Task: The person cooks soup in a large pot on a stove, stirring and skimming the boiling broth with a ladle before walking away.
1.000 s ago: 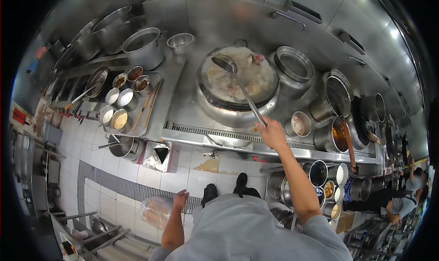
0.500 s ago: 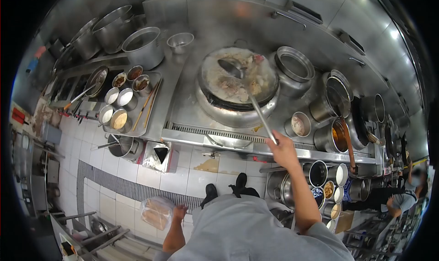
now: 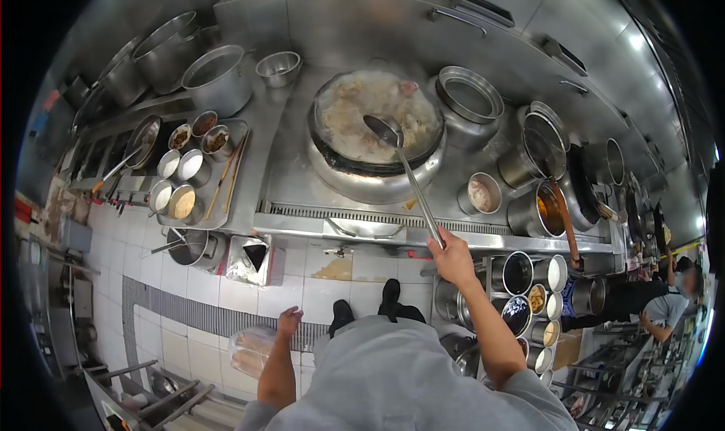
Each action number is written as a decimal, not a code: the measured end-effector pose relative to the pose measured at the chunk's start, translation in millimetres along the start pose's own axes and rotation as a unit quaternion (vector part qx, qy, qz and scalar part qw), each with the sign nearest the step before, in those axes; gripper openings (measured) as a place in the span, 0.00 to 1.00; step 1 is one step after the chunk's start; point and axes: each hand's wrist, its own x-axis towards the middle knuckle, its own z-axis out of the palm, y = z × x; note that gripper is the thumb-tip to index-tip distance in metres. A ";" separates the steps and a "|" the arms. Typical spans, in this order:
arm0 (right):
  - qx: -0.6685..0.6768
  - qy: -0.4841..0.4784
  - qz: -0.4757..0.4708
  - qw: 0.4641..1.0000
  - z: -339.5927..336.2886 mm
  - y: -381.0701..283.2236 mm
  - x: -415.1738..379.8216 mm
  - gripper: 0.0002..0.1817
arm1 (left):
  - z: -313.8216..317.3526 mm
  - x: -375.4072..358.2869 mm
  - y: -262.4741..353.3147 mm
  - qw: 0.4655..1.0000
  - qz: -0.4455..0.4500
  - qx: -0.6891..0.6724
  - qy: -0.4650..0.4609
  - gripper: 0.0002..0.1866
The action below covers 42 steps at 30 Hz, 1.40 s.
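Observation:
My right hand [image 3: 454, 257] is wrapped round the end of a long-handled metal ladle [image 3: 414, 186]. The ladle's bowl sits over the near part of a large wok [image 3: 311, 146], at the surface of its contents. Pale, steaming broth [image 3: 355, 106] with lumps of food fills the wok, and a pinkish piece shows at its far right. Low at my left side hangs my left hand [image 3: 289, 321], with nothing held and its fingers loosely apart. Beneath it on the floor lies a clear plastic bag [image 3: 253, 352] with brownish contents.
Left on the counter is a tray [image 3: 219, 218] with several seasoning cups and a pair of long sticks. A small pot [image 3: 479, 194] and a pot of orange liquid [image 3: 550, 210] stand to the right. Several containers are by my right arm. A co-worker [image 3: 664, 306] stands far right.
The ladle's bowl has shifted towards me and tipped, and my right hand has drawn back slightly. My left hand has risen a little. The whole view has shifted slightly.

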 end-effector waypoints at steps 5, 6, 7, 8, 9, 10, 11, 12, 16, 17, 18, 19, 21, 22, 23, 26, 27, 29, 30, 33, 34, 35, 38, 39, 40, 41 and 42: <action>0.175 -0.114 0.144 0.967 -30.1 -26.7 -22.6 0.11 | 4.8 -6.3 17.3 0.995 0.029 -0.092 0.031 0.25; 0.173 -0.118 0.143 0.967 -32.4 -24.1 -24.3 0.11 | 7.0 -13.4 13.5 0.997 0.001 -0.064 0.031 0.23; 0.165 -0.105 0.132 0.972 -34.8 -23.1 -26.0 0.11 | 9.1 -21.7 11.9 0.999 -0.028 -0.036 0.030 0.20; 0.158 -0.090 0.122 0.976 -36.3 -24.5 -27.2 0.10 | 7.8 -9.7 -33.8 0.983 0.080 0.158 -0.044 0.22; 0.132 -0.093 0.115 0.980 -42.8 -34.3 -26.5 0.12 | 6.5 1.7 -77.1 0.887 0.224 0.399 -0.060 0.23; 0.134 -0.091 0.117 0.980 -42.4 -33.0 -22.7 0.12 | 5.1 11.3 -115.7 0.766 0.357 0.534 -0.028 0.25; 0.096 -0.099 0.084 0.987 -41.7 -28.9 -18.8 0.13 | 4.5 3.3 -119.8 0.770 0.328 0.543 -0.066 0.25; 0.056 -0.105 0.050 0.992 -40.6 -24.2 -15.3 0.14 | 4.0 -5.0 -123.1 0.772 0.297 0.552 -0.103 0.25; -0.086 -0.032 -0.046 0.995 -13.8 -10.6 -6.2 0.23 | 0.1 -21.3 -111.1 0.772 0.234 0.559 -0.191 0.19; -0.059 -0.041 -0.010 0.997 -16.2 -18.5 -6.6 0.27 | 0.8 -29.0 -100.9 0.773 0.235 0.558 -0.190 0.19; -0.060 -0.042 -0.015 0.997 -18.4 -21.3 -5.8 0.27 | 6.6 -35.7 -82.4 0.952 0.095 0.274 -0.098 0.17; -0.069 -0.029 -0.016 0.997 -20.2 -21.7 -7.9 0.25 | 11.0 -39.9 -68.4 0.997 -0.059 -0.051 0.005 0.15; -0.077 -0.021 -0.016 0.997 -27.8 -23.6 -12.0 0.24 | 9.4 -37.6 -49.4 0.995 -0.048 -0.090 0.010 0.18; -0.043 -0.035 -0.016 0.998 -35.9 -24.9 -12.0 0.21 | 8.0 -32.9 -44.7 0.991 -0.033 -0.126 0.013 0.20; -0.010 -0.049 -0.015 0.999 -41.8 -24.4 -12.4 0.18 | 6.8 -30.2 -41.1 0.991 -0.035 -0.127 0.015 0.20; 0.051 -0.075 0.060 0.994 -50.6 -22.7 -18.4 0.17 | 6.8 -27.2 -35.6 0.996 0.002 -0.081 0.037 0.20; 0.095 -0.097 0.109 0.985 -53.4 -25.6 -21.2 0.17 | 7.9 -27.5 -34.4 0.996 -0.016 -0.087 0.033 0.21; 0.094 -0.069 0.103 0.988 -45.4 -25.1 -26.0 0.16 | 7.3 -24.4 -42.1 0.995 -0.034 -0.091 0.028 0.21; 0.093 -0.041 0.096 0.990 -42.8 -22.5 -28.0 0.16 | 7.1 -25.3 -46.9 0.997 -0.029 -0.072 0.023 0.21; 0.031 -0.021 0.066 0.997 -36.3 -9.8 -25.2 0.15 | 4.6 -16.1 -84.1 0.999 0.026 0.018 0.002 0.22; 0.031 -0.018 0.068 0.997 -36.0 -6.9 -24.5 0.15 | 2.7 -17.1 -80.8 0.993 0.075 0.087 -0.010 0.23; 0.068 -0.045 0.080 0.993 -36.4 -3.9 -24.1 0.14 | 2.3 -18.4 -77.7 0.993 0.077 0.088 -0.011 0.23; 0.170 -0.107 0.125 0.972 -45.9 -14.0 -25.0 0.13 | 5.1 -30.2 -62.4 0.999 -0.032 0.022 0.001 0.23; 0.236 -0.143 0.157 0.948 -46.8 -19.9 -24.6 0.12 | 3.9 -33.0 -57.3 0.999 -0.028 0.015 -0.002 0.24; 0.236 -0.147 0.155 0.948 -43.8 -22.4 -24.2 0.12 | 2.2 -33.7 -55.1 1.000 -0.025 0.008 -0.005 0.24; 0.243 -0.139 0.139 0.950 -40.7 -24.8 -24.2 0.11 | 1.5 -32.7 -51.9 1.000 -0.027 0.007 -0.002 0.24; 0.250 -0.130 0.124 0.951 -38.0 -27.1 -23.7 0.11 | 1.9 -31.8 -48.4 1.000 -0.024 0.014 -0.005 0.24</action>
